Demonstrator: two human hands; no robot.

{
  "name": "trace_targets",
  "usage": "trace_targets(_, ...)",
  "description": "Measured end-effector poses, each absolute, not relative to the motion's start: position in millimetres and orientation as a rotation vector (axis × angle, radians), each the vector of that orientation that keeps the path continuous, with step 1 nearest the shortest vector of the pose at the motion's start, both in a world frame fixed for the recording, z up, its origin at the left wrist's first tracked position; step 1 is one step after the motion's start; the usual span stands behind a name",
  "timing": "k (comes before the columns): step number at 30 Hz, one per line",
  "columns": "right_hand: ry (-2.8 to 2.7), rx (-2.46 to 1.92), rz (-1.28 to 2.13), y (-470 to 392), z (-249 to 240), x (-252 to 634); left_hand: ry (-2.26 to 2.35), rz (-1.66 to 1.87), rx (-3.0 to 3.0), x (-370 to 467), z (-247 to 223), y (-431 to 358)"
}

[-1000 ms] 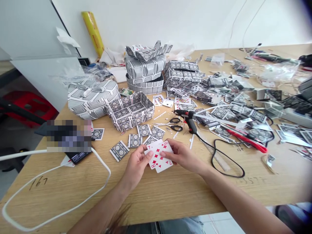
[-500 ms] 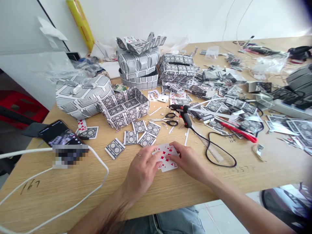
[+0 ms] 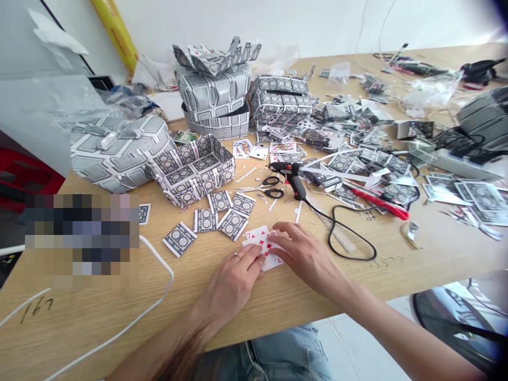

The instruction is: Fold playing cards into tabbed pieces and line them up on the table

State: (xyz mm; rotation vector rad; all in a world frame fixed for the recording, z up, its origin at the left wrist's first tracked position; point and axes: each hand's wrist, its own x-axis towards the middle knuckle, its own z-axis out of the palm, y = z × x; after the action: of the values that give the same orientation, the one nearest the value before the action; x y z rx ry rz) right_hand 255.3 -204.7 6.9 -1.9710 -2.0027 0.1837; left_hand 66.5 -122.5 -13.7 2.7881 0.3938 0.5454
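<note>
Two or more overlapping playing cards (image 3: 260,234) lie face up on the table, showing red diamonds, a seven and an eight. My left hand (image 3: 235,271) lies over their lower left part, fingers stretched out flat and a ring on one of them. From the right, my right hand (image 3: 306,253) reaches over the cards with bent, spread fingers and thumb. Its fingertips touch or hover just above the card faces; I cannot tell which. Beyond my left hand lie several folded cards (image 3: 180,239) with patterned backs up.
Scissors (image 3: 264,187) and a black glue gun (image 3: 292,180) with a looping cord lie beyond the cards. An open card-woven box (image 3: 194,169) stands behind, near a lidded woven box (image 3: 119,153). A red-handled cutter (image 3: 381,203) lies right; a white cable (image 3: 166,286) crosses the left.
The cards have shifted, and the seven's corner now shows at upper left. My left fingers have flattened over the cards; my right fingers have spread apart. The view has moved slightly.
</note>
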Motion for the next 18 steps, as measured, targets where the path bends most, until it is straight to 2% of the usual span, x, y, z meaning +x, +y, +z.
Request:
trace_targets(5,-2.080,-1.824,0.222,-212,3,261,0.375,0.594,2.802,67,-17,-123)
trace_targets(18,-2.253,-1.812,0.208,-208,7,269,0.364,0.586,2.885,69,-17,-123)
